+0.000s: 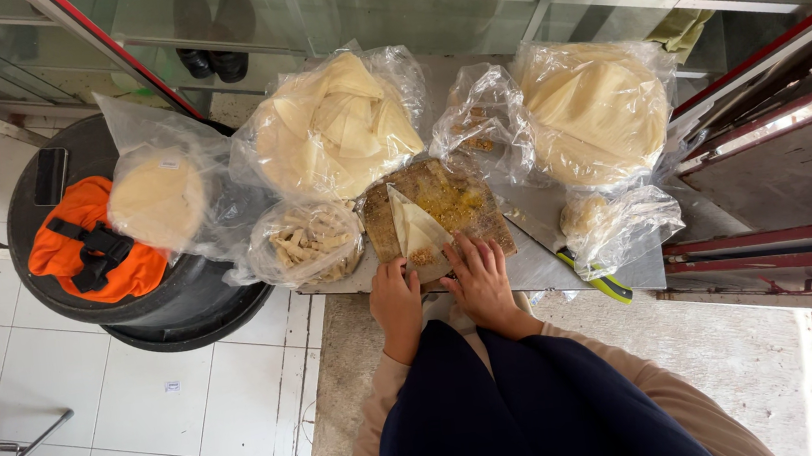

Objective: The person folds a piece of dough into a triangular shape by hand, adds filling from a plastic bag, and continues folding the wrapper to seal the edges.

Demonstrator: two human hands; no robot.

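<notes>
Head view: pastry triangle (416, 229) on wooden board (437, 217) is half folded, pressed flat by left hand (396, 304) and right hand (480, 279); filling (420, 255) is exposed, sealing left.

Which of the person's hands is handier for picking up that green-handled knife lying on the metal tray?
Probably the right hand. It rests on the round wooden board beside the pale folded pastry triangle, on the same side as the green-handled knife. The left hand would have to cross over.

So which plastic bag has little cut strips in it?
The small bag of pastry strips, beside the left hand; the other bags hold flat round sheets or crumbs.
</notes>
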